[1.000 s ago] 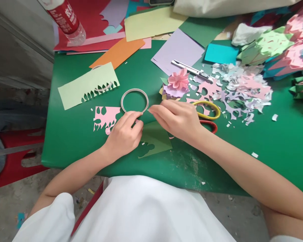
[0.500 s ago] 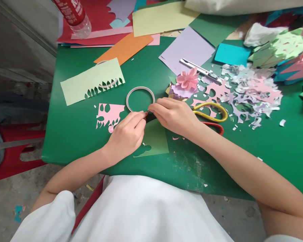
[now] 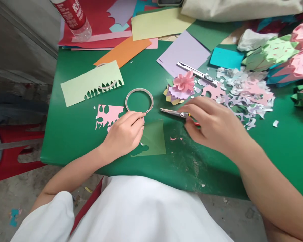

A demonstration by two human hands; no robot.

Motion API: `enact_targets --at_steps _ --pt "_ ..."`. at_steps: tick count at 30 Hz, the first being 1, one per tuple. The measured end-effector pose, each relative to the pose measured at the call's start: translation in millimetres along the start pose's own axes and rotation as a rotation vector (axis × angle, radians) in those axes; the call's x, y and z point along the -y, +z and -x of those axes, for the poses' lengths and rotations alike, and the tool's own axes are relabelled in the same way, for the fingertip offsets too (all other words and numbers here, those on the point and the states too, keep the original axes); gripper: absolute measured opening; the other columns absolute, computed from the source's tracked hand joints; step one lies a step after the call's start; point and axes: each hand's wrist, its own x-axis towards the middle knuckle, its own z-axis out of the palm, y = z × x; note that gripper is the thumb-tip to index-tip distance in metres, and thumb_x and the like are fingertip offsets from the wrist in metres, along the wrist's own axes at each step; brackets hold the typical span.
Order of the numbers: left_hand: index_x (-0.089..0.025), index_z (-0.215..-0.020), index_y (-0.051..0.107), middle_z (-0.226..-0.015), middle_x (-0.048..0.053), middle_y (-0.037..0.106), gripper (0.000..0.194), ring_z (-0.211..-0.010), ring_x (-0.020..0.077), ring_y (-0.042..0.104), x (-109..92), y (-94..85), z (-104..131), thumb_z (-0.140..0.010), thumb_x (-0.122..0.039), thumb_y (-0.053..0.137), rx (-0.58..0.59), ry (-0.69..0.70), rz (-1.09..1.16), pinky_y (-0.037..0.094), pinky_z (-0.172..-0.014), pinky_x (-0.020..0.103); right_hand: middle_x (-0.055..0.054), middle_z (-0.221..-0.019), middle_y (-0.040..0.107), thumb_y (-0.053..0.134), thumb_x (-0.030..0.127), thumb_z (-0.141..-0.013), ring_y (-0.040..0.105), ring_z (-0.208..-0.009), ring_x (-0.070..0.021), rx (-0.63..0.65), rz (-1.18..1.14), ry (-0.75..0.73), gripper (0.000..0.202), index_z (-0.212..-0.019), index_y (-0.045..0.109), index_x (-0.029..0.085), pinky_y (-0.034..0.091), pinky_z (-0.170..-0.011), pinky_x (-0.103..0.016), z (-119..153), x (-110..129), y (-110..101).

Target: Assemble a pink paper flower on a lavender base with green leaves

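My left hand (image 3: 126,131) is closed in a pinch at the lower edge of a thin ring, a nearly used-up roll of tape (image 3: 139,90); the fingertips partly hide what they grip. Below that hand lies a green sheet of paper (image 3: 156,137) with a curved cutout. My right hand (image 3: 209,124) curls over the handles of a pair of scissors (image 3: 176,113), thumb on one side and fingers on the other. The scissors lie on the table with shut blades pointing left, their yellow and red handles mostly hidden. Just beyond sits a pink and purple paper flower (image 3: 183,85).
Left are a pale green strip with leaf-shaped cutouts (image 3: 91,84) and a pink cut-up sheet (image 3: 107,116). A utility knife (image 3: 198,74) rests on lilac paper (image 3: 183,50). Paper scraps (image 3: 249,90) pile at right. A bottle (image 3: 74,20) stands at the back left.
My right hand has left the tape roll and moved right onto the scissors, whose blades now show. My left hand stays at the ring's lower edge.
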Motion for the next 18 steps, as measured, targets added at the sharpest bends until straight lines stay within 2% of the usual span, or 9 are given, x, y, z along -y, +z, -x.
enact_targets --at_steps 3,6,10,15,18 --pt "-0.016 -0.089 0.065 -0.111 0.012 0.074 0.013 -0.111 0.0269 0.068 1 -3.4 -3 -0.093 -0.01 0.055 -0.019 0.0 0.08 0.059 -0.096 0.045 -0.016 -0.099 0.066 0.053 0.022 -0.087 0.06 -0.09 -0.0317 0.151 0.253 0.138 0.024 -0.109 0.058 0.013 0.048 -0.074 -0.041 21 -8 -10" --pt "-0.018 -0.083 0.061 -0.106 0.011 0.075 0.012 -0.106 0.0251 0.07 1 -7.5 -7 -0.09 -0.009 0.056 -0.104 0.044 0.174 0.06 -0.092 0.043 -0.018 -0.099 0.065 0.059 0.027 -0.081 0.058 -0.087 -0.033 0.248 0.301 0.194 0.033 -0.111 0.057 0.011 0.047 -0.072 -0.042 33 -12 -6" --pt "-0.019 -0.081 0.06 -0.1 0.009 0.076 0.012 -0.1 0.0233 0.072 2 -9.9 -8 -0.088 -0.01 0.057 -0.164 0.053 0.194 0.061 -0.089 0.042 -0.017 -0.096 0.065 0.058 0.019 -0.077 0.058 -0.086 -0.0316 0.229 0.22 0.2 0.033 -0.109 0.056 0.012 0.048 -0.073 -0.04 34 -13 3" --pt "-0.016 -0.088 0.065 -0.103 0.01 0.08 0.011 -0.108 0.0263 0.074 9 -4.8 -5 -0.089 -0.009 0.056 -0.048 0.033 0.11 0.062 -0.096 0.045 -0.015 -0.087 0.065 0.055 0.013 -0.075 0.058 -0.08 -0.0294 0.204 0.208 0.208 0.02 -0.094 0.056 0.018 0.048 -0.073 -0.04 33 -15 3" --pt "-0.017 -0.089 0.066 -0.107 0.01 0.08 0.013 -0.107 0.024 0.075 10 -3.9 -6 -0.09 -0.009 0.056 -0.061 0.043 0.132 0.062 -0.095 0.042 -0.012 -0.086 0.065 0.055 0.012 -0.076 0.059 -0.078 -0.027 0.122 0.191 0.226 0.015 -0.087 0.052 0.021 0.047 -0.066 -0.037 35 -16 1"
